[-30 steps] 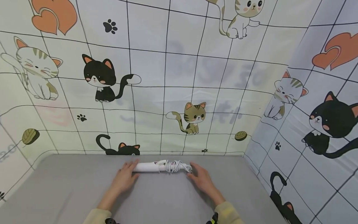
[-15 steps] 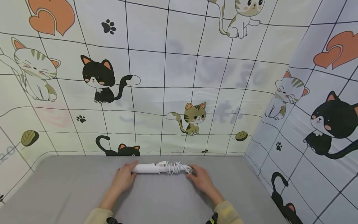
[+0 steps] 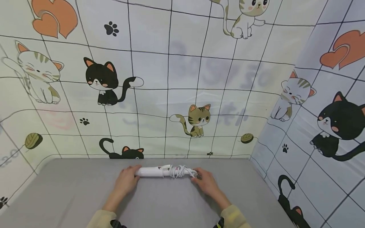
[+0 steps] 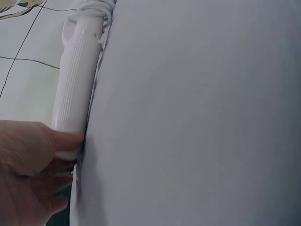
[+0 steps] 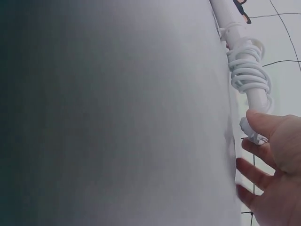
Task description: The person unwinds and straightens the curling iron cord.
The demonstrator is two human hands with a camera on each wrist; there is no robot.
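Observation:
A white curling iron lies crosswise near the far edge of the grey table, with its white cord wound several times round its narrower right part. My left hand holds the thick left end; in the left wrist view its thumb lies over the ribbed barrel and the other fingers reach behind. At the opposite end, my right hand pinches the tip where the cord bunches up. In the right wrist view the thumb and forefinger meet round that tip, while the other fingers stay bent beside it.
The grey tabletop stretches from the hands toward the person. A white cloth wall printed with cats and grid lines rises right behind the table's far edge and continues along the right side. Both forearms wear yellow sleeves.
The head view has shifted very slightly. The curling iron lies in the same place, and both hands stay at its two ends with hardly any movement of the fingers.

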